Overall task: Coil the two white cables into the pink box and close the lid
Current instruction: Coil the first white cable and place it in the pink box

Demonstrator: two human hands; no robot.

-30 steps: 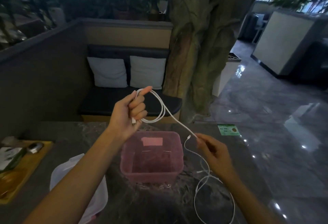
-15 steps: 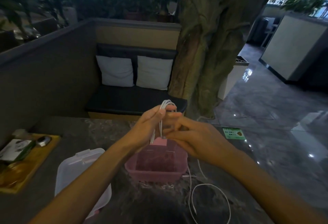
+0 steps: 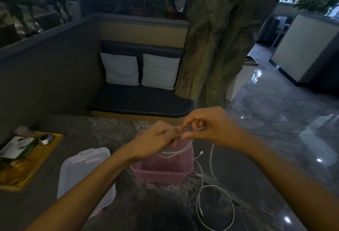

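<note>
The open pink box [image 3: 161, 173] stands on the dark marble table. Just above its far rim, my left hand [image 3: 157, 139] grips a bundle of white cable loops [image 3: 174, 153] that hang down into the box. My right hand [image 3: 211, 126] pinches the same cable's strand between thumb and fingers, touching my left fingertips. A second white cable [image 3: 216, 203] lies loose in a loop on the table to the right of the box, one plug [image 3: 201, 152] near the box's right rim. The translucent lid [image 3: 82, 168] lies flat to the left of the box.
A yellow wooden tray [image 3: 36, 159] with a card and small items sits at the table's left edge. Beyond the table are a dark bench with two white cushions [image 3: 139, 69] and a thick tree trunk [image 3: 216, 47]. Glossy floor lies to the right.
My hands have come together and dropped from chest height to just above the box. The straight strand my right hand held out is now gathered into loops hanging in the box.
</note>
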